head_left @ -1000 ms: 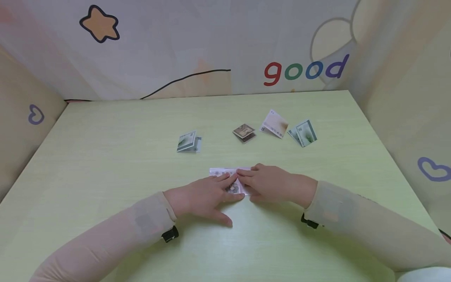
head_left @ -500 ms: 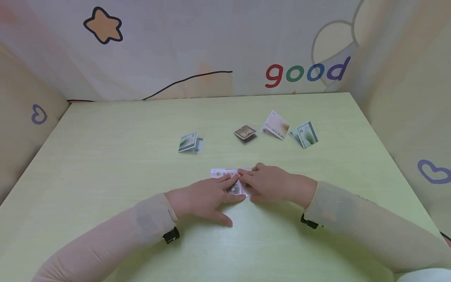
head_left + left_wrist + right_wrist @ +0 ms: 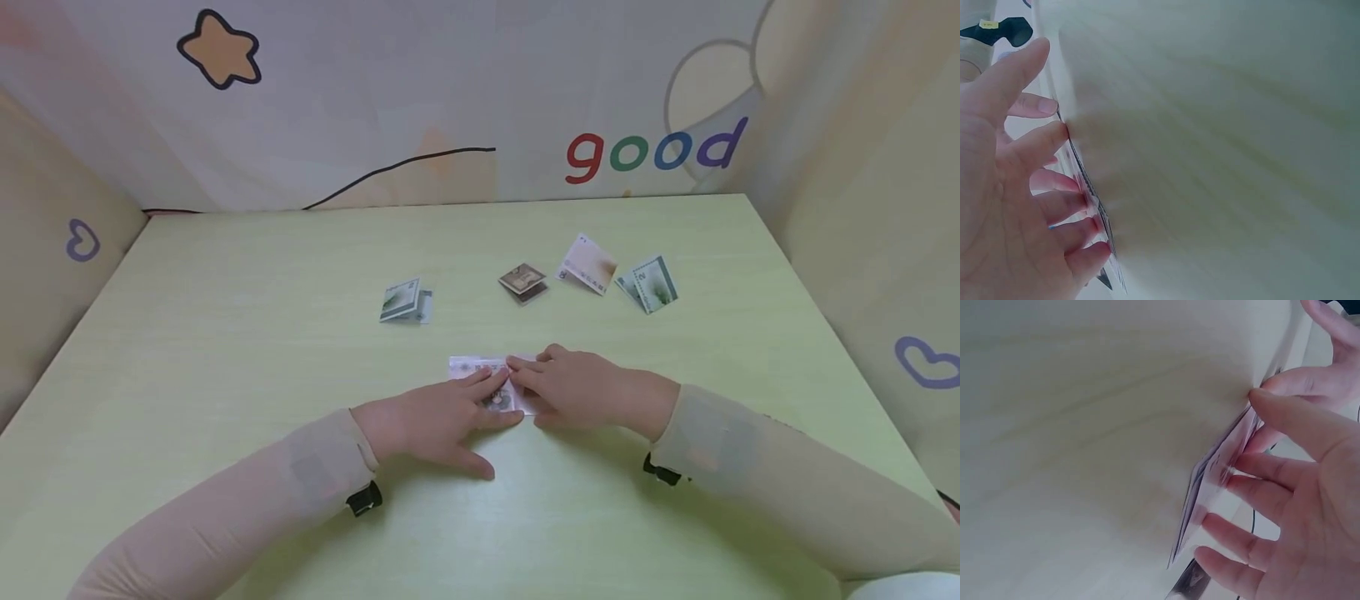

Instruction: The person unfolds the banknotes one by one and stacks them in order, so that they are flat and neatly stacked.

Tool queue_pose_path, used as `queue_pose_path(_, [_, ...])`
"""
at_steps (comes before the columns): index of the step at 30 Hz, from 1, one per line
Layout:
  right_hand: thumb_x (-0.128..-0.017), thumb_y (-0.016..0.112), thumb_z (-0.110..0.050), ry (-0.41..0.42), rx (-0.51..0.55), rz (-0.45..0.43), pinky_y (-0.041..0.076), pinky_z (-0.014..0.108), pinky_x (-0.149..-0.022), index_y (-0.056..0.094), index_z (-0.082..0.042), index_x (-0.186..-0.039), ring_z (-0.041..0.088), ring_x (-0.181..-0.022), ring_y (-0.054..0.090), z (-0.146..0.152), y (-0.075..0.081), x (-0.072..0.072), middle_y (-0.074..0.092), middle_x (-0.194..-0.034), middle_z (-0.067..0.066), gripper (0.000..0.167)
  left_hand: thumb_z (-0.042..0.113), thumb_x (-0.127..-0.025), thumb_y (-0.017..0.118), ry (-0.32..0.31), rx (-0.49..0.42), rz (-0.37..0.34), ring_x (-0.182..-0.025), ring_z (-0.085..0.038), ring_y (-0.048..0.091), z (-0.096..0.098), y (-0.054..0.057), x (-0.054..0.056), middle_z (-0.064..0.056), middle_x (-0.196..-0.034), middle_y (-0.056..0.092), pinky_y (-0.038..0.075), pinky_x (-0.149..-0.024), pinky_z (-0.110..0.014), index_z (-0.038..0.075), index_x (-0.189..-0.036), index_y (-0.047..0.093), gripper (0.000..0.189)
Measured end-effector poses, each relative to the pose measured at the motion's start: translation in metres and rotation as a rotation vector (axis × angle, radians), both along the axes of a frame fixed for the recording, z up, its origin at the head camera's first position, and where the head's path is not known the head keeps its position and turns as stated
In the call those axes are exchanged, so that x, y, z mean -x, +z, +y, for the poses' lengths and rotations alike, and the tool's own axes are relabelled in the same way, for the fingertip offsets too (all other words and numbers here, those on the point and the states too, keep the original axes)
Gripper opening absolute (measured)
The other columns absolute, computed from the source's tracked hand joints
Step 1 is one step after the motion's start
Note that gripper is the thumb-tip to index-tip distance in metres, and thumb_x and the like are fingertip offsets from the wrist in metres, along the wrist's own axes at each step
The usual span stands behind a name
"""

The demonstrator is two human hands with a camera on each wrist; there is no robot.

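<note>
A pale pink-purple banknote [image 3: 462, 367] lies on the table between the two hands, mostly covered by fingers. In the right wrist view the banknote [image 3: 1221, 465] shows stacked, folded layers along its near edge. My left hand [image 3: 429, 418] presses its fingertips onto the left and middle part, thumb spread off toward the front. Fingertips of my right hand [image 3: 585, 387] press on the right part, its thumb right at the near edge. The two index fingers nearly meet over the middle of the note.
Behind the hands stand several folded notes: a green-white one [image 3: 401, 301] at left, a brown one [image 3: 522, 279], a pale pink one [image 3: 588, 265] and another green-white one [image 3: 654, 285] at right. Fabric walls [image 3: 375, 92] border the table [image 3: 225, 333].
Both hands stay nearly still on the banknote; the whole head view shifts slightly. The folded notes behind have not moved.
</note>
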State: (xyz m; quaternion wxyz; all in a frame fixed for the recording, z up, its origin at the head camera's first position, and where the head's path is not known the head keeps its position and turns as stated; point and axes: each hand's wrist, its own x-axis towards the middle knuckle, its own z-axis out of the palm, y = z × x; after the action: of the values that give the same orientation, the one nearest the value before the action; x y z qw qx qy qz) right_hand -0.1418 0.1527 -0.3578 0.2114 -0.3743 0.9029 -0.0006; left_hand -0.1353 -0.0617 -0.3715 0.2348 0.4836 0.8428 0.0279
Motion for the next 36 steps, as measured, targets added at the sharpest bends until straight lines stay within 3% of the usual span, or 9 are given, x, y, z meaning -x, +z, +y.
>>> queue_pose_path(7, [-0.091,0.059,-0.032,0.011,0.038,-0.098,0.031,0.046,-0.105,0.030,-0.012,-0.147,0.032,-0.135,0.026,0.014,-0.005,0.007,0.020,-0.153,0.003,0.065,0.058,-0.084,0.056,0.001,-0.001,-0.013,-0.141,-0.030,0.004,-0.001,0.000,-0.001,-0.013,-0.155,0.002,0.017,-0.111,-0.039,0.029,-0.146,0.032,0.072])
queue_pose_path(12, [-0.094,0.054,-0.033,-0.089,0.129,-0.139,0.026,0.049,-0.107,0.035,-0.011,-0.145,0.033,-0.137,0.022,0.029,-0.001,0.014,0.021,-0.153,0.009,0.058,0.057,-0.085,0.056,0.001,-0.002,-0.015,-0.141,-0.030,0.005,0.000,0.001,-0.001,-0.013,-0.155,0.004,0.016,-0.111,-0.039,0.028,-0.145,0.033,0.071])
queue_pose_path(18, [-0.093,0.057,-0.033,-0.262,0.199,-0.032,0.027,0.051,-0.105,0.040,-0.009,-0.142,0.034,-0.136,0.025,0.041,0.006,0.031,0.026,-0.151,0.011,0.057,0.057,-0.086,0.054,-0.010,0.012,0.052,-0.140,-0.029,0.010,0.001,0.002,0.000,-0.014,-0.154,0.010,0.017,-0.111,-0.039,0.029,-0.144,0.036,0.067])
queue_pose_path(24, [-0.093,0.058,-0.031,-0.416,0.259,0.020,0.024,0.052,-0.106,0.038,-0.005,-0.142,0.036,-0.136,0.024,0.053,0.006,0.053,0.028,-0.149,0.017,0.059,0.054,-0.088,0.055,0.013,-0.009,0.062,-0.139,-0.030,0.016,0.003,0.003,0.000,-0.014,-0.153,0.016,0.020,-0.110,-0.041,0.028,-0.142,0.040,0.062])
queue_pose_path(32, [-0.092,0.060,-0.025,-0.606,0.342,0.038,0.021,0.053,-0.107,0.029,-0.002,-0.144,0.038,-0.135,0.022,0.064,0.009,0.076,0.027,-0.148,0.021,0.065,0.050,-0.087,0.058,0.037,-0.090,0.087,-0.136,-0.029,0.025,0.008,0.000,0.001,-0.013,-0.149,0.029,0.026,-0.108,-0.040,0.024,-0.135,0.051,0.055])
queue_pose_path(36, [-0.090,0.062,-0.024,-0.639,0.338,0.061,0.021,0.053,-0.107,0.028,-0.001,-0.144,0.039,-0.135,0.023,0.067,0.009,0.085,0.027,-0.147,0.022,0.068,0.047,-0.088,0.058,0.027,-0.152,0.144,-0.134,-0.027,0.029,0.007,-0.001,0.001,-0.011,-0.146,0.034,0.026,-0.108,-0.038,0.022,-0.131,0.055,0.049])
